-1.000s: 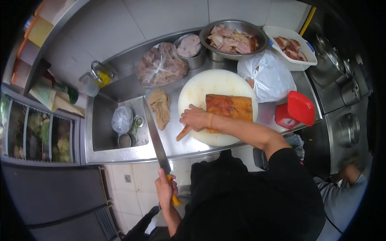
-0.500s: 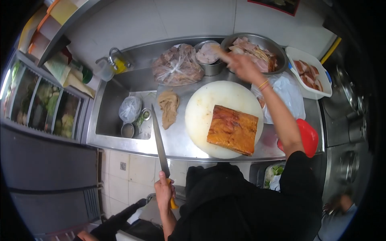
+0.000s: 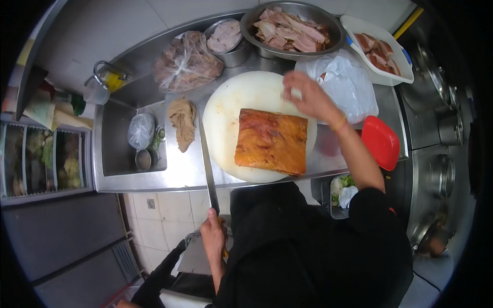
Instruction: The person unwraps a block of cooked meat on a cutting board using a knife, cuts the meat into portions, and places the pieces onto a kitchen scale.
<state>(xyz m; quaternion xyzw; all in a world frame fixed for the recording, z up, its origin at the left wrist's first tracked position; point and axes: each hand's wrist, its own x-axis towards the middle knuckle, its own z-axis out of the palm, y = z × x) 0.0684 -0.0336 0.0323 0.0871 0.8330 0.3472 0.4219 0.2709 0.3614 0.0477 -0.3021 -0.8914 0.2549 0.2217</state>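
Note:
My left hand [image 3: 213,237] is closed on the yellow handle of a long knife [image 3: 209,172], whose blade points up along the left side of a round white board [image 3: 221,115]. On the board lies a rectangular slab of browned meat [image 3: 271,142]. My right hand [image 3: 307,96] hangs over the board's upper right edge, above the slab, with fingers apart and slightly bent and nothing in them. Next to it is a white plastic bag [image 3: 346,90]. Behind stands a metal bowl [image 3: 336,38] of meat pieces.
A brown cloth [image 3: 182,123] and a sink [image 3: 115,115] are to the left. At the back are a bag of meat [image 3: 187,64] and a metal pot [image 3: 236,55]. A white tub [image 3: 405,72] and a red pan [image 3: 380,142] stand right. Another person's hand [image 3: 436,247] shows lower right.
My right hand first held a strip of meat beside the slab, then reached to the metal bowl. It has now come back toward the board without the strip. My left hand keeps the knife.

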